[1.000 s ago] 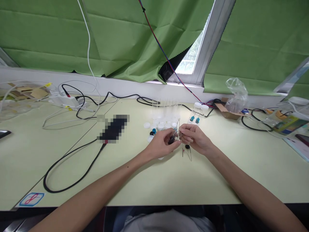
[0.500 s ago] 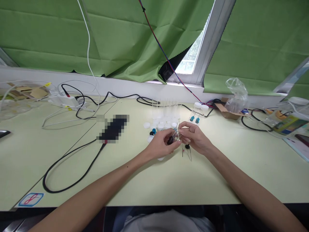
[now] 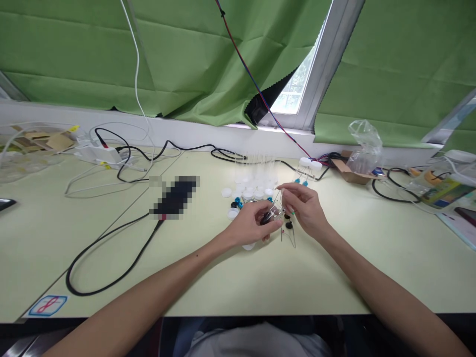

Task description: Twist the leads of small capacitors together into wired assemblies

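My left hand (image 3: 248, 223) is closed round a small clear piece with a black part (image 3: 265, 218). The thumb and fingers of my right hand (image 3: 305, 208) pinch the top of a thin metal wire (image 3: 277, 196), which runs down toward the clear piece. Whether wire and piece are joined I cannot tell. Below my right hand lie a black round part (image 3: 289, 225) and bent thin wires (image 3: 293, 238). Beyond my left hand are several white round caps (image 3: 248, 193) and small blue parts (image 3: 238, 202), partly covered by the hand.
A row of clear tubes (image 3: 256, 167) stands behind the caps. White-capped pieces with blue ends (image 3: 305, 171) lie to the right. A blurred black device (image 3: 176, 196) with a cable is at left. A cardboard box (image 3: 353, 171) holds a plastic bag; black cables (image 3: 201, 147) run along the wall.
My right hand has shifted slightly right and drawn a little away from my left hand, its fingertips now higher on the wire. The left hand stays nearly in place.
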The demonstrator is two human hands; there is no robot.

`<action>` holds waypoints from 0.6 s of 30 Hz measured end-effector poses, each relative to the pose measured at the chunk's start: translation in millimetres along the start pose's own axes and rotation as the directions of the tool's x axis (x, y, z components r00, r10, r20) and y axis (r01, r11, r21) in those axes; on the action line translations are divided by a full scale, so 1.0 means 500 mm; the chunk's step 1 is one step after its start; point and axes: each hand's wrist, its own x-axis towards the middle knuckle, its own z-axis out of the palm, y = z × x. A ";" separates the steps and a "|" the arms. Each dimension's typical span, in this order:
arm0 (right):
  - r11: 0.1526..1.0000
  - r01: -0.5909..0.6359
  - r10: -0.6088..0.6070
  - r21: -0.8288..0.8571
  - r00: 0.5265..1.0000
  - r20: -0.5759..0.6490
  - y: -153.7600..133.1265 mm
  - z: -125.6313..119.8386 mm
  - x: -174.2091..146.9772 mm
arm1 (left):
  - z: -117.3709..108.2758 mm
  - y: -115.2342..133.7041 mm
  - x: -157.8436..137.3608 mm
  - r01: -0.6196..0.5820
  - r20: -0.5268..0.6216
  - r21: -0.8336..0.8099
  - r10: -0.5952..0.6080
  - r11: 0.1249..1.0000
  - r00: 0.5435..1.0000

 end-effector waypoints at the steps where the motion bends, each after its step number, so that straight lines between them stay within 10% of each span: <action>1: 0.999 0.023 -0.024 -0.031 1.000 -0.017 0.001 0.000 -0.001 | 0.000 0.000 0.000 0.002 0.001 -0.006 -0.002 1.000 1.000; 18: 0.987 0.063 -0.071 -0.146 0.996 -0.053 0.000 0.002 -0.004 | -0.002 -0.004 0.001 0.032 0.018 -0.014 -0.032 0.999 0.999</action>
